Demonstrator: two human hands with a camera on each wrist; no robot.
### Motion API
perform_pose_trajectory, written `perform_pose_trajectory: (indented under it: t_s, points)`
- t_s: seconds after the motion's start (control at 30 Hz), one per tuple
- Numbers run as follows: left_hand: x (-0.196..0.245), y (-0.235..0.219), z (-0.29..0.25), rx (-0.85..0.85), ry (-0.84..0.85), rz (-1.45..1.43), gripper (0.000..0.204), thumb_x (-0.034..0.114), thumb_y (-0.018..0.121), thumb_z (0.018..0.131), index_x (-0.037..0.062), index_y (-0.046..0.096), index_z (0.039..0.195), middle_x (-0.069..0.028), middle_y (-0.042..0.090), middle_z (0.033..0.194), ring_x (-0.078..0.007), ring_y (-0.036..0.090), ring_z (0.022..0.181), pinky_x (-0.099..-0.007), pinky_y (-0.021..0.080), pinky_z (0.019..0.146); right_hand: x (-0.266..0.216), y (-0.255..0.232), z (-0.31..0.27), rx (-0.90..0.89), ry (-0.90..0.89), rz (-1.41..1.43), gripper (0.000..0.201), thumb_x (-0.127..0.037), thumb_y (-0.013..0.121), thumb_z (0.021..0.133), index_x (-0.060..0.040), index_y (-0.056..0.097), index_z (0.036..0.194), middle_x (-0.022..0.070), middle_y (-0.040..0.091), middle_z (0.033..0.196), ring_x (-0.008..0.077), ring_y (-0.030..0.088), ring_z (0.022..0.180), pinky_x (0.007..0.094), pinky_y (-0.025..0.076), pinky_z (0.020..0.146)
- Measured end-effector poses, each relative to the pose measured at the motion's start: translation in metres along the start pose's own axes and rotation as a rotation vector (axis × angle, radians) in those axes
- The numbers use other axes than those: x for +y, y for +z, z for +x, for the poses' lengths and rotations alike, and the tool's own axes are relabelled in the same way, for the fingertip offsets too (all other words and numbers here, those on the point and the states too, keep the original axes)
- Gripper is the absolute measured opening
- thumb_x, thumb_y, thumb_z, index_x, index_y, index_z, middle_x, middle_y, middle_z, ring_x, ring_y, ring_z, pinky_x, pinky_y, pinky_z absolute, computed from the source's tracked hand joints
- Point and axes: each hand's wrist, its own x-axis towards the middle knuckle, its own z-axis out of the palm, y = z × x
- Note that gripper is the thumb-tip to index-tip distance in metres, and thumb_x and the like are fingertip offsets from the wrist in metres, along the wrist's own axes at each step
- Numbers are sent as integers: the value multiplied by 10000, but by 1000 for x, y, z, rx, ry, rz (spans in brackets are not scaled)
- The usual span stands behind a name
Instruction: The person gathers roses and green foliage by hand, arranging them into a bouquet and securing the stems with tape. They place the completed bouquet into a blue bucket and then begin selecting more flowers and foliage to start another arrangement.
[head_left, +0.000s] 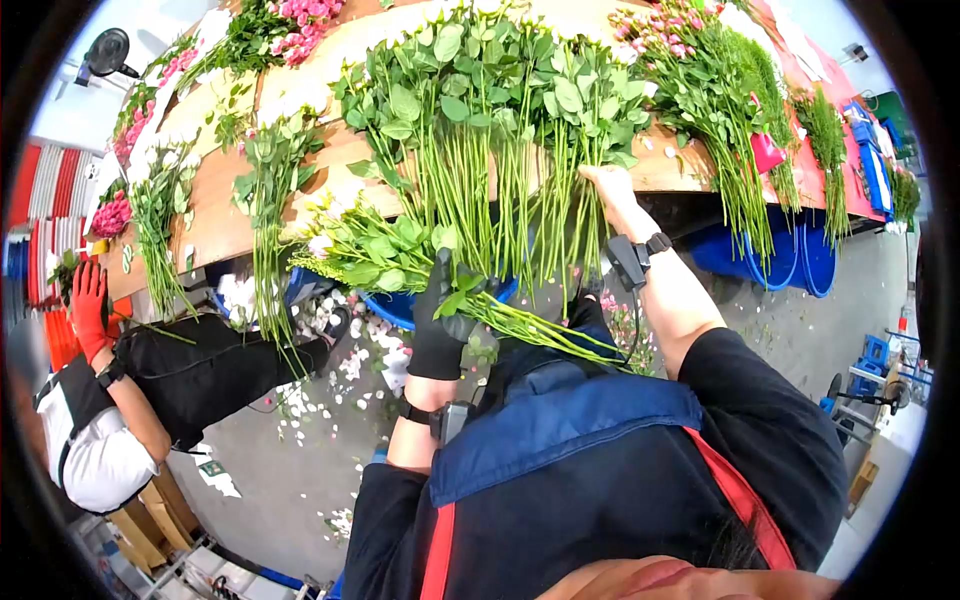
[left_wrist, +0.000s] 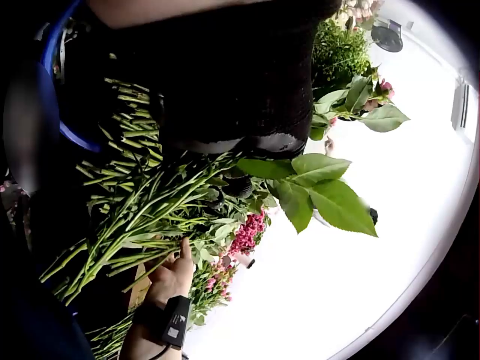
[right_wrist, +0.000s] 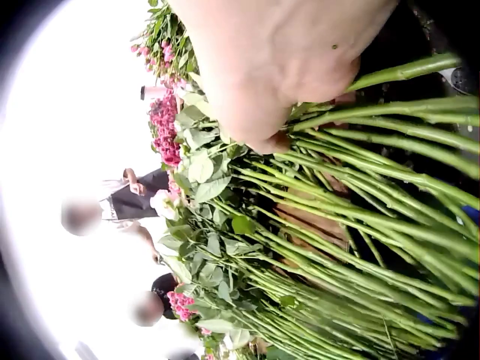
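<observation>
My left hand (head_left: 440,315), in a black glove, holds a bunch of leafy cut flowers (head_left: 385,245) sideways in front of my body. Pale blooms lie at its left end and bare green stems (left_wrist: 112,247) at the other. Reaching forward to the table's edge, my bare right hand (head_left: 608,190) has its fingers curled at a flower stem (right_wrist: 409,71). That stem belongs to a wide row of long-stemmed pale flowers (head_left: 490,180), whose stems hang over the edge. In the right wrist view the back of the hand hides the fingertips.
A wooden table (head_left: 215,205) carries more flower bunches, with pink flowers (head_left: 300,45) at the back. Blue tubs (head_left: 785,255) stand beneath it. Petals litter the floor (head_left: 330,440). At left is another person wearing a red glove (head_left: 90,310).
</observation>
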Motion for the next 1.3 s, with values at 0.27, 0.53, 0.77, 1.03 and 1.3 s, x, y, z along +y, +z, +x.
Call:
perform_pose_trajectory:
  t_s: [0.27,0.53,0.77,1.03,1.3]
  points:
    - [-1,-3,9,-156,-8,0,253,299,583,932,98,564,1085,-74,574,866,-238,620,816,-451,543,823,18,-3,23,183,-153,-194,329,-287,627,821,41,628,837,191,648,842,314,599,763,424,466,703]
    - [-4,12,13,-63,-44,50,231,274,617,916,49,606,969,-69,592,773,-212,621,724,-408,552,720,-47,-46,-44,400,-513,-500,190,-161,585,846,5,571,938,187,649,760,340,639,723,406,492,703]
    - [-9,28,24,-28,-78,20,216,292,521,958,93,581,1020,-39,520,732,-243,533,678,-470,473,791,-113,-117,-79,276,-398,-132,172,-204,610,905,-34,604,927,-3,550,624,71,474,503,228,379,473]
    - [-20,54,49,-192,-126,107,286,270,587,925,50,584,1108,-62,632,903,-274,639,840,-458,547,781,-129,-104,-171,-221,-185,414,146,-194,585,921,-59,532,898,0,487,591,68,401,432,210,293,392]
    - [-30,69,46,-498,-268,23,354,186,639,887,-27,569,1161,-108,637,1121,-223,629,985,-365,510,904,-79,-40,-203,-402,-141,5,162,-140,526,943,-30,618,869,-6,594,638,36,448,476,196,350,440]
